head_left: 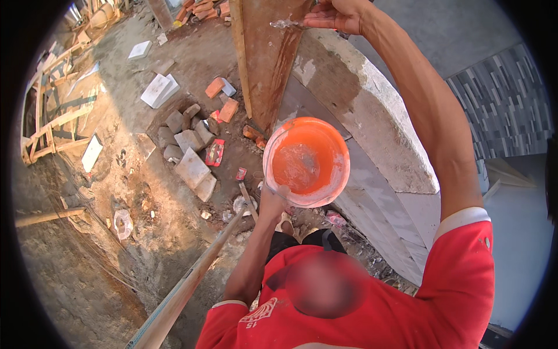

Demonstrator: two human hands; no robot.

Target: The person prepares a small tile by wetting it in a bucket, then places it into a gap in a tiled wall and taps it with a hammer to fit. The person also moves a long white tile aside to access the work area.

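My left hand [273, 202] is closed on the near rim of an orange bucket [334, 174], which it holds up in front of my body. Some water [295, 166] shows inside the bucket, and whitish residue coats its rim. My right arm reaches far forward, over a block wall [343, 81]. At its end my right hand [340, 16] is open, fingers stretched out and the palm partly visible. A splash of clear water [283, 24] hangs in the air off the fingertips, in front of an upright brown wooden board [270, 52]. Wet dark patches mark the board and the wall top.
Broken blocks [189, 139] and orange bricks [221, 96] litter the ground to the left. A long wooden pole [192, 285] slants up beside my left arm. White tiles [160, 90] lie farther off, near a timber frame [58, 128]. Grey patterned tiling [503, 99] is at right.
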